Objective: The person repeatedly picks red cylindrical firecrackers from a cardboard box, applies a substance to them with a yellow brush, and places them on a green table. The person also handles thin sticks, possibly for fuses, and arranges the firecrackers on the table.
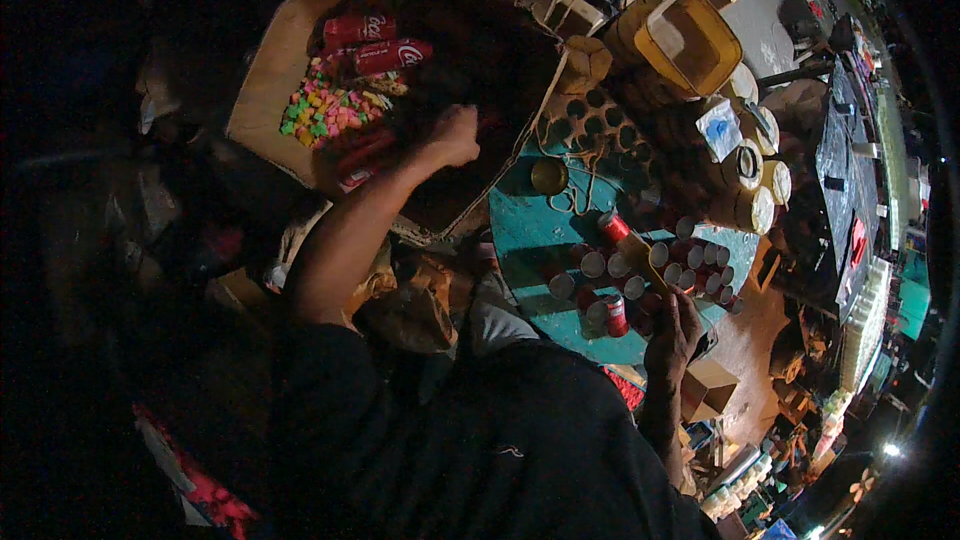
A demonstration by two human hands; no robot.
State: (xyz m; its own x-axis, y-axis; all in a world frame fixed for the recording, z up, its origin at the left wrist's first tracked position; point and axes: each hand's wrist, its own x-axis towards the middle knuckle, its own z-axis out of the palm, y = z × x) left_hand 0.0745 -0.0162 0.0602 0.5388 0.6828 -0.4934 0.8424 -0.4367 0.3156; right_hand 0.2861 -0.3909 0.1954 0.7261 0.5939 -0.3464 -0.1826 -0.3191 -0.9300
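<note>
My left hand (457,136) reaches over a large open cardboard box (262,105), its fingers curled in. Shadow hides whatever they may hold. Red can-shaped cylinders with white lettering, such as this red cylinder (393,56), lie in the box beside small pink, yellow and green pieces (335,112). At the right, my right hand (676,328) is by the near edge of a round green table (540,285), its fingers around the lower end of a long tan strip (643,258). Around it on the table stand several red cylinders with pale round tops (593,263).
A small brass-coloured round container (549,176) and a loop of cord (582,195) lie on the table. Beyond stand open tubes (590,115), a yellow square tub (690,40) and pale-lidded round containers (752,208). An open carton (708,390) is beside my right forearm.
</note>
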